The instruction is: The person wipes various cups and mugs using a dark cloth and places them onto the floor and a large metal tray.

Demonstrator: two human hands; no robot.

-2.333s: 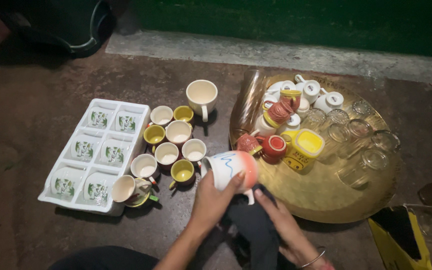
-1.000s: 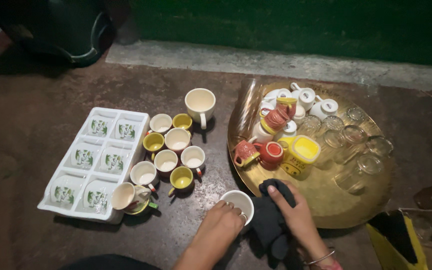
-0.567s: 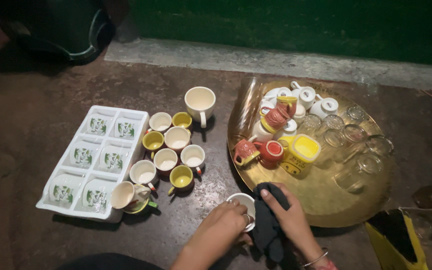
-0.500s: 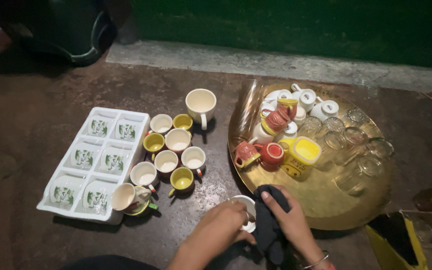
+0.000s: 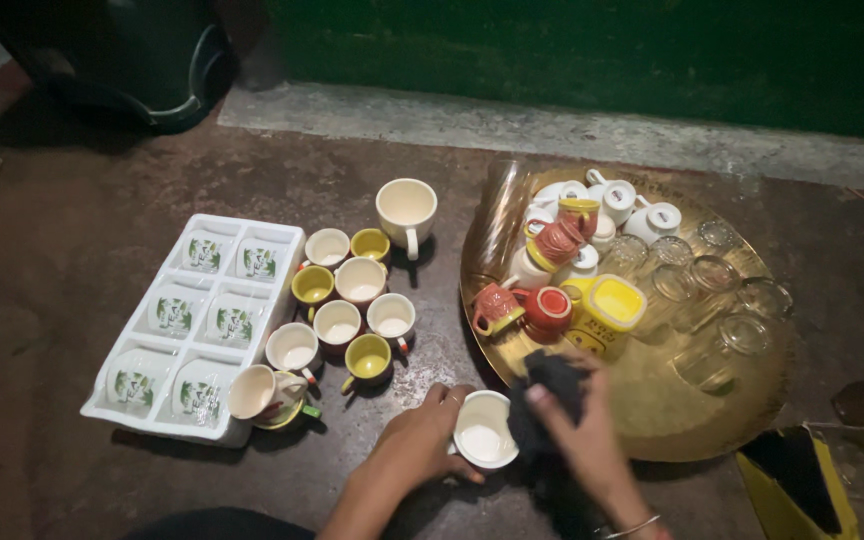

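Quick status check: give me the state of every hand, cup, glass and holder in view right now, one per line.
Left hand: grips the white cup, tilted.
White cup: mouth toward camera, looks empty.
Right hand: holds dark cloth against the cup.
Small cups: upright on the floor, one tipped by the tray.
White tray: compartments hold cups.
Brass platter: holds cups.
Glasses: lying on the platter.
Yellow mug: on its side.

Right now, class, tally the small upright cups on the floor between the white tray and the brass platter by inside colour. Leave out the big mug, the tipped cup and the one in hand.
Yellow-lined cups: 3
White-lined cups: 5
Total: 8
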